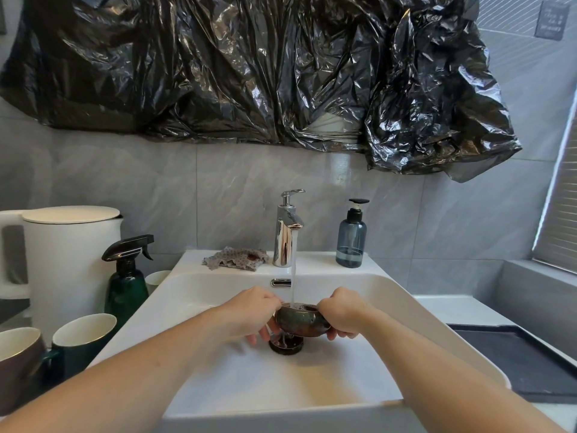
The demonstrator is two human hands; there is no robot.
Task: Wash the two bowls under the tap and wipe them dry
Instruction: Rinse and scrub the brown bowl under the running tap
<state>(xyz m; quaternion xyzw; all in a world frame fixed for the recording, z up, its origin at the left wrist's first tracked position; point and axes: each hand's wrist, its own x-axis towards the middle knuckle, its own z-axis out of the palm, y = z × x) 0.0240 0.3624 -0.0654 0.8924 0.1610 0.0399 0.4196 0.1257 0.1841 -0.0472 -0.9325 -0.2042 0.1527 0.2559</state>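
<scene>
Rinsing bowl (pixel 300 320) under tap (pixel 285 232) — (wall sign (pixel 551 21) unreadable).

A home washroom, probably: white basin (pixel 406 307) with chrome tap (pixel 285 232), grey wall tiles (pixel 156 182), soap pump bottle (pixel 352 237), kettle (pixel 68 245) at left.

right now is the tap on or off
On: a thin stream of water falls from the chrome tap into the small brown glazed bowl.
</scene>
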